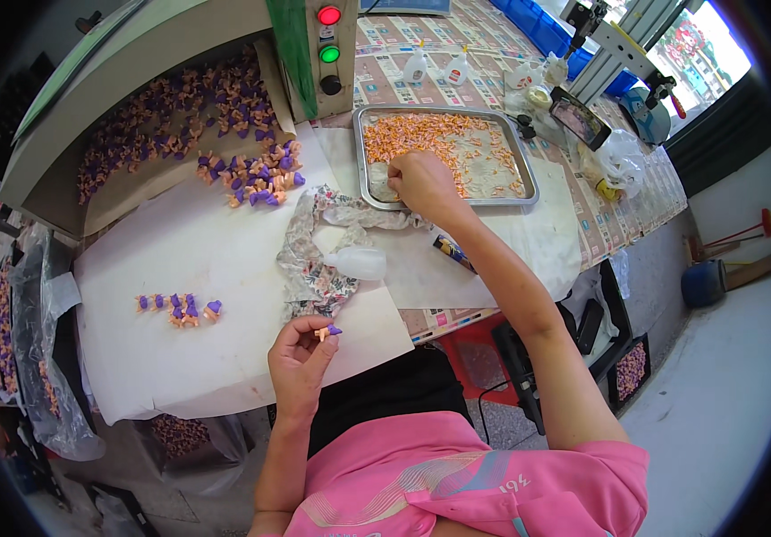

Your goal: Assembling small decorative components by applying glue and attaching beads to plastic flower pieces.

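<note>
My left hand pinches a small purple-and-peach toy figure between thumb and fingertips, above the front edge of the white table sheet. Stretched forward, my right hand dips its closed fingers to the near left corner of a metal tray; what they hold, if anything, is hidden. Tiny orange pieces cover much of the tray. A short group of similar figures sits on the sheet to the left. Farther back, a loose pile of them lies before the mouth of a machine.
The machine, with red and green lights, holds many more figures inside. A patterned cloth, a white squeeze bottle and a dark tube lie between my arms. A phone on a stand is at the back right.
</note>
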### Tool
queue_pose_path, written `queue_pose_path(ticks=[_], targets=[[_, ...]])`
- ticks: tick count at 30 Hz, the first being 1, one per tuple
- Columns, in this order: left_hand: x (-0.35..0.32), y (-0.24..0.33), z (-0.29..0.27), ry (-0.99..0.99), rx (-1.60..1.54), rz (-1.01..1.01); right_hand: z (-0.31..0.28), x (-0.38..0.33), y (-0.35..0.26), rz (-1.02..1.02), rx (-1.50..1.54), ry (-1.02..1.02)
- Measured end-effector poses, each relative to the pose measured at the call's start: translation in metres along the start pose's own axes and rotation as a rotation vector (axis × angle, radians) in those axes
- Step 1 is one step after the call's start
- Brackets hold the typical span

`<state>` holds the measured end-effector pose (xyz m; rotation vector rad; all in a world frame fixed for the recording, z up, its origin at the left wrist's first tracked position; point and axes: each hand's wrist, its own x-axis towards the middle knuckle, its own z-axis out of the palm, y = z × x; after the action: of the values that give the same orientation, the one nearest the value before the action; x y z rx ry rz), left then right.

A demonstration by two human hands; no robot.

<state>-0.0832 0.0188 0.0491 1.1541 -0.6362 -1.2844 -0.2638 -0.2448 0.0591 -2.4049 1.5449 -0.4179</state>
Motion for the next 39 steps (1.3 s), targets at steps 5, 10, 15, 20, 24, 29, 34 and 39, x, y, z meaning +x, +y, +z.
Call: queue_pose_path(ticks=[5,10,15,20,24,29,34,39], targets=[[-0.004,0.001,0.000,-0.008,-0.003,0.008,0.002,0.006,-0.001,0.017,-0.163,-0.093],[-0.004,0.005,-0.005,-0.025,-0.005,0.004,0.003,-0.006,0.001,-0.130,-0.171,0.090],[-0.003,0.005,-0.013,-0.021,0.004,0.004,-0.002,-0.016,-0.001,-0.231,0.092,0.268],[0.000,0.003,-0.020,-0.014,-0.008,-0.018,-0.021,-0.037,-0.021,0.068,0.695,0.037],[0.002,0.001,-0.026,0.018,-0.029,-0.040,-0.019,-0.071,-0.048,0.074,0.933,-0.118],[-0.001,-0.005,-0.037,-0.063,-0.059,-0.037,0.003,-0.123,-0.092,0.104,1.204,-0.373],[-0.004,-0.011,-0.043,-0.082,-0.087,-0.044,0.031,-0.160,-0.121,0.074,1.355,-0.478],[-0.009,-0.018,-0.048,-0.083,-0.044,-0.009,0.048,-0.177,-0.119,0.083,1.223,-0.421]])
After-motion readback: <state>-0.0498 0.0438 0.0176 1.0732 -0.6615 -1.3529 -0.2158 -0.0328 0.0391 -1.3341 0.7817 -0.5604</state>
